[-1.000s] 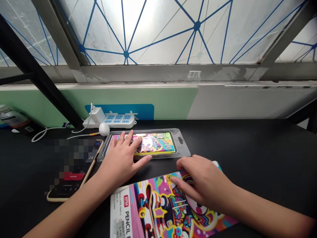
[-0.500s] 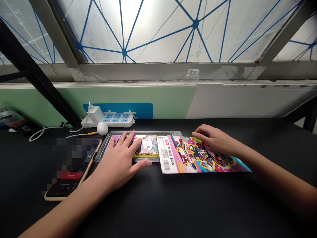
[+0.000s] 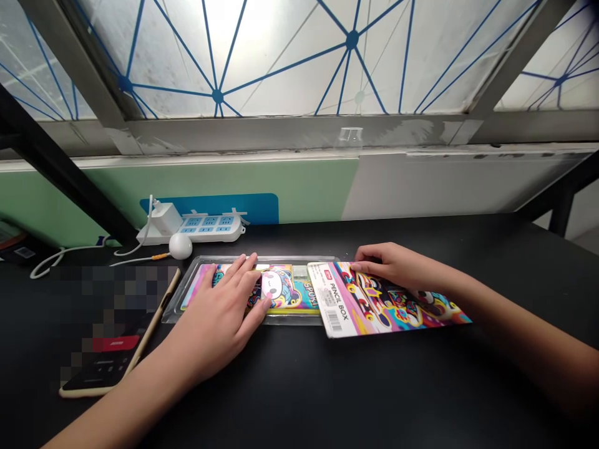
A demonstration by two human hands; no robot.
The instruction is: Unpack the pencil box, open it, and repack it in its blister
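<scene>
A colourful pencil box (image 3: 282,288) lies in a clear plastic tray (image 3: 299,320) on the black table. My left hand (image 3: 224,299) rests on the left part of the box, fingers stretched out and thumb apart. A printed card (image 3: 340,302) marked "PENCIL BOX", with a white barcode end, overlaps the right end of the box and tray. My right hand (image 3: 397,267) is on the card's far edge, its fingers bent and closed on it; some fingertips are hidden. The card is slightly turned, with its right part under my right wrist.
A phone (image 3: 116,355) in a pale case lies to the left of the tray. Behind it are a white power strip (image 3: 206,229), a plugged-in charger and a round white device (image 3: 180,246) with a cable. A dark bottle (image 3: 21,246) lies at the far left by a black post.
The card has slid right and turned a little with my right hand, uncovering more of the pencil box. My left hand stays on the box. The whole view has shifted slightly.
</scene>
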